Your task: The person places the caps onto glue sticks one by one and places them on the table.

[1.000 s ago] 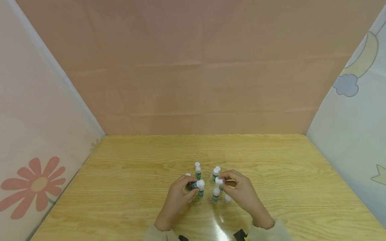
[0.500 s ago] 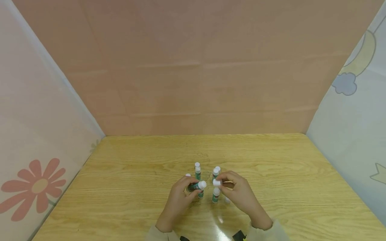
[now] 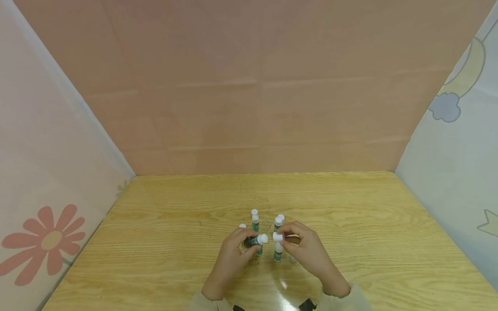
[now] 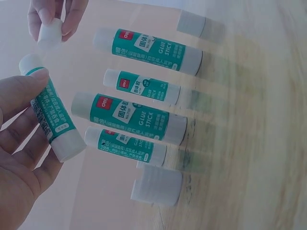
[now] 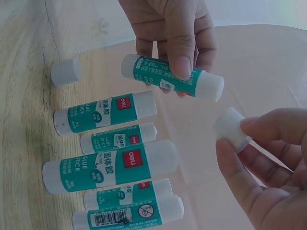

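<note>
My left hand [image 3: 232, 254] grips a green-labelled glue stick [image 4: 53, 110] round its middle, tilted above the table, its white end pointing at my right hand. Between thumb and fingers my right hand [image 3: 311, 249] pinches a white cap [image 5: 232, 128]. A small gap separates the cap from the glue stick's end [image 5: 209, 86]. Below and around the hands, several green and white glue sticks stand upright, among them a large one [image 5: 115, 165] in the right wrist view and another [image 4: 139, 48] in the left wrist view.
Loose white caps stand on the wooden table [image 3: 175, 216], one [image 5: 65, 72] in the right wrist view and one [image 4: 191, 23] in the left wrist view. A fabric screen [image 3: 256, 108] rises behind the table, with patterned side panels. Dark objects [image 3: 307, 305] show at the bottom edge.
My right hand has moved left with the white cap. The glue stick in my left hand has shifted slightly right, so the gap between cap and stick is narrower.
</note>
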`<action>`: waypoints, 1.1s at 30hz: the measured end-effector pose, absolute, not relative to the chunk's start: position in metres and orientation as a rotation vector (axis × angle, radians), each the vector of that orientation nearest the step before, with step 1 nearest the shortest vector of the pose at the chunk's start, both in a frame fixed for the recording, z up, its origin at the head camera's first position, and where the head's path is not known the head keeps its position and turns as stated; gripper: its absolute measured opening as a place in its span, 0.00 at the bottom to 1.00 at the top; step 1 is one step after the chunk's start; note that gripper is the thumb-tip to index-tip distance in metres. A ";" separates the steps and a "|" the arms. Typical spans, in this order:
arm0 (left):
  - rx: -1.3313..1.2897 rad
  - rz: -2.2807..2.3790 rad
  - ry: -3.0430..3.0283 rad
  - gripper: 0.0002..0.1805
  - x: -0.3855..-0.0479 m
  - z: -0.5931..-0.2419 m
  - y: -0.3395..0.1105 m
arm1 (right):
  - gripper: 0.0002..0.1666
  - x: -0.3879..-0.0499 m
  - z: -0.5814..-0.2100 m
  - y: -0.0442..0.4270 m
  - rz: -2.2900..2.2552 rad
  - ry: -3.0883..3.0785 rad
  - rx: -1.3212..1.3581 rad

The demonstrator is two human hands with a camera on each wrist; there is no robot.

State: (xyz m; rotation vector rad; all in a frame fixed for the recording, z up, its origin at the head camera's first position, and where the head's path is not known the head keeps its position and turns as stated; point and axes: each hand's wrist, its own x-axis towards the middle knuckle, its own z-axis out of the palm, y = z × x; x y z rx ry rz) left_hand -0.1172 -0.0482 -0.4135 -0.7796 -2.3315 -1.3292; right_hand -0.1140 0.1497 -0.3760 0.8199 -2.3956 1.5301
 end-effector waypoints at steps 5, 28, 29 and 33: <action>-0.788 -1.359 -2.311 0.16 -0.117 -0.414 -0.047 | 0.14 -0.113 -0.377 0.149 1.560 -2.367 0.840; -0.829 -1.319 -2.271 0.17 -0.116 -0.414 -0.044 | 0.11 -0.110 -0.372 0.147 1.649 -2.365 0.841; -0.830 -1.325 -2.270 0.17 -0.116 -0.414 -0.044 | 0.11 -0.110 -0.372 0.147 1.649 -2.366 0.843; -0.860 -1.322 -2.253 0.17 -0.116 -0.413 -0.044 | 0.11 -0.110 -0.372 0.147 1.643 -2.363 0.859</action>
